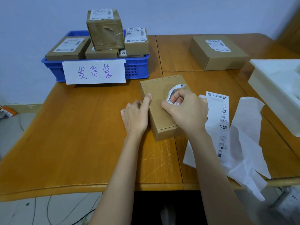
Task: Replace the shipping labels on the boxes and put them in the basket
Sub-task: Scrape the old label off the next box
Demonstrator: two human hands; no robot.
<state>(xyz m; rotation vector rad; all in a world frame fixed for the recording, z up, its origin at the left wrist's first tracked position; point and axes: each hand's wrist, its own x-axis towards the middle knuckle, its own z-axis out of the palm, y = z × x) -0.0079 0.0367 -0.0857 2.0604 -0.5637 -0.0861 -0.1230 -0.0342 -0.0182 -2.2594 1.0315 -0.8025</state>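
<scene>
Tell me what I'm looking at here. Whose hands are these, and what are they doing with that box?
There is no machine, only a person. The single picture comes from a camera worn on their head, looking down at a wooden table. The left hand steadies a brown box. The right hand pinches a crumpled old label that it is peeling off the box. Beside it lie new labels and white backing paper. Another box waits behind. At the back, a blue basket holds labelled boxes.
</scene>
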